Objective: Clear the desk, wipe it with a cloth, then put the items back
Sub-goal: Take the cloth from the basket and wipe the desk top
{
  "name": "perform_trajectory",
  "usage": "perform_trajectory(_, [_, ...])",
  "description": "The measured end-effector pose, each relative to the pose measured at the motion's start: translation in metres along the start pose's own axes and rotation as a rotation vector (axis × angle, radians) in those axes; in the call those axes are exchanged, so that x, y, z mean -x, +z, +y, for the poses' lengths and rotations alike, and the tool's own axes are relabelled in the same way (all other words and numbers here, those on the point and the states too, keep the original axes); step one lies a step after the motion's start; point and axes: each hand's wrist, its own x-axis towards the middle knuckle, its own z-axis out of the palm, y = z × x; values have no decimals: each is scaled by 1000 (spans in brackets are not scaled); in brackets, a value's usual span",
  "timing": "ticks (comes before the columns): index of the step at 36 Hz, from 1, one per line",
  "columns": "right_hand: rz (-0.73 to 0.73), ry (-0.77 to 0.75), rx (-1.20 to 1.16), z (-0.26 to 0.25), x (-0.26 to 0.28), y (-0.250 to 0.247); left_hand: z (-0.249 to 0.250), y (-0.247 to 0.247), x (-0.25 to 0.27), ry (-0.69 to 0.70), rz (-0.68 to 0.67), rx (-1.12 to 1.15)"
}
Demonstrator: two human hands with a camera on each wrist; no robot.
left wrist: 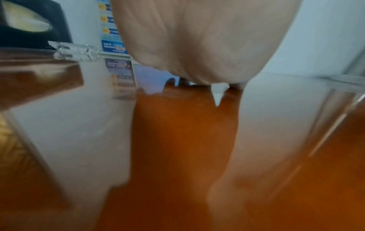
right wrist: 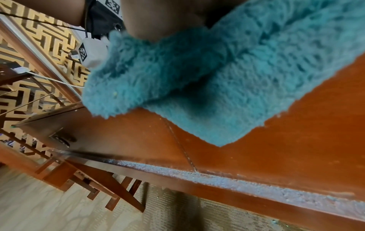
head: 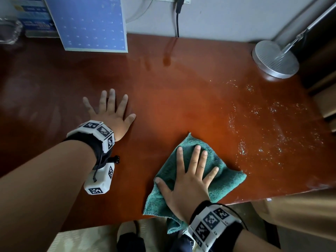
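A red-brown desk [head: 163, 84] seen from above, with two bare hands resting on it. The right hand [head: 189, 182] lies flat on a teal cloth [head: 225, 179], its fingers [head: 197, 156] straight and spread, pressing down rather than gripping. The cloth sits under the palm and all five fingers and reaches out past the little finger. One corner hangs over the desk's near edge behind the wrist. Beyond those fingertips, on the little-finger side, water droplets [head: 272, 128] glisten on the wood, and farther that way stands a round silver lamp base [head: 275, 59]. The left hand [head: 111, 115] rests palm down on bare wood, well apart from the cloth, its fingers [head: 111, 100] straight and fanned, holding nothing. Past its fingertips a blue calendar [head: 91, 24] stands upright at the back of the desk. Far off on its little-finger side is a glass dish [head: 9, 31]. A black cable [head: 177, 20] hangs down the wall beyond the gap between the hands. The right wrist view shows the fluffy cloth folded double, touching the desk near its edge. The left wrist view is blurred.
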Motion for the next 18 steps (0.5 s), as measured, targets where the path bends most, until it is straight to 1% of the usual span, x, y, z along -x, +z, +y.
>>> perform_trajectory(5, [-73,-78,9,-5,4,-2,10,6,16,3,106,93])
perform_trajectory(10, [-73,-186,19,-1,6,-2,18,10,21,-47,166,165])
perform_trajectory(13, [-21,-296,10,9,7,3,27,13,23,-95,165,206])
perform_trajectory(15, [64,-355,10,18,8,8,33,16,25,-110,158,227])
perform_trajectory(18, [86,-403,11,31,6,13,42,20,29,-114,146,235])
